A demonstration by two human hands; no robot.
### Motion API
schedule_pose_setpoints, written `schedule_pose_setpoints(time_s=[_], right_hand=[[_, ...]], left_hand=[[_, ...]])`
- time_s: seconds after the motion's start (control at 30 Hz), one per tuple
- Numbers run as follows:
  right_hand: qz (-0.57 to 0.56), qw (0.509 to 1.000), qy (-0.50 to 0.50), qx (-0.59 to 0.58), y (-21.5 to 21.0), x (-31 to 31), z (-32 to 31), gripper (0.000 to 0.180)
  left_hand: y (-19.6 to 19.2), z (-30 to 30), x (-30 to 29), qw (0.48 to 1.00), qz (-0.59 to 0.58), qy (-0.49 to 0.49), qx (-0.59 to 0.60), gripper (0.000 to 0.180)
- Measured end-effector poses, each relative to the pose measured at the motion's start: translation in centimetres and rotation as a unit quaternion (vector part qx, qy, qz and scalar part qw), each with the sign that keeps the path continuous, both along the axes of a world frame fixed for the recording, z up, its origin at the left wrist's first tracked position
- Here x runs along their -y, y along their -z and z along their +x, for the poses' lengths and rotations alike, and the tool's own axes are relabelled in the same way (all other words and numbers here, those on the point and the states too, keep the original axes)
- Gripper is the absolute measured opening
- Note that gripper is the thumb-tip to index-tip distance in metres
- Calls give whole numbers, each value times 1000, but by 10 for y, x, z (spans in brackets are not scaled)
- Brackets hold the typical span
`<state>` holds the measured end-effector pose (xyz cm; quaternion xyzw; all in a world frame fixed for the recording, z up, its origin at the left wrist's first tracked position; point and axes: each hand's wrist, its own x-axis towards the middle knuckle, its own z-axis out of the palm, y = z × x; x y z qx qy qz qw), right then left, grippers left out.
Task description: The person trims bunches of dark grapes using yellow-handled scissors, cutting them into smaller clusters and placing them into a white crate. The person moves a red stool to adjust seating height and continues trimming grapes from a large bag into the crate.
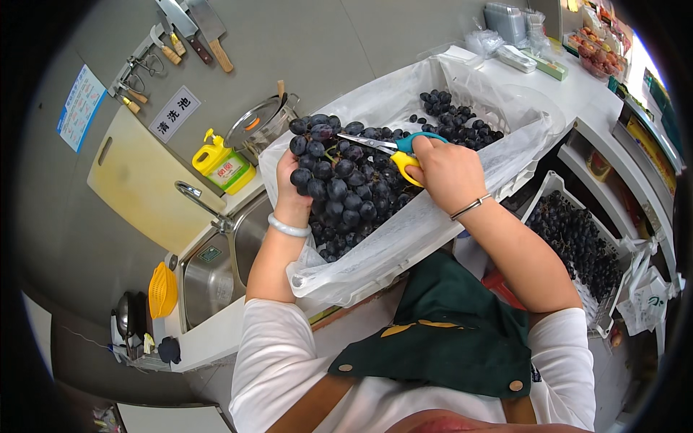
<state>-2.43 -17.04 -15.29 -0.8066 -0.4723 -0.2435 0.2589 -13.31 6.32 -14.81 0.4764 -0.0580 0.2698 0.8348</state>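
Trimming should go best with the bunch (333, 173) held steady and only the tips of the scissors (403, 145) slipped between berries, sparing their skins. The left hand (289, 177) supports the bunch over the lined crate (361, 280); the right hand (451, 169) grips the scissors, blades pointing into the fruit. Left fingertips hide behind berries, what the tips meet is unclear, and the bunch's lower edge blends into the grapes below.

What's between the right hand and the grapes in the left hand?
The scissors, in the head view: the right hand grips their handles, and their blades point at the grapes.
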Motion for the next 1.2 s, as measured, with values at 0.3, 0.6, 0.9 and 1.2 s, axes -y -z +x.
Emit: schedule_pose_setpoints(time_s=[0.3,0.6,0.9,1.2], right_hand=[[-36,992,54,-105,-5,24,22,29],[-9,980,90,-176,-12,79,28,39],[115,925,22,-362,-2,132,35,40],[367,588,-240,-679,2,174,11,51]], left_hand=[[-5,0,-7,995,-41,87,-14,33],[-31,16,-6,985,-58,8,-163,39],[-111,46,43,991,25,7,-133,33],[-153,84,203,990,12,110,-87,39]])
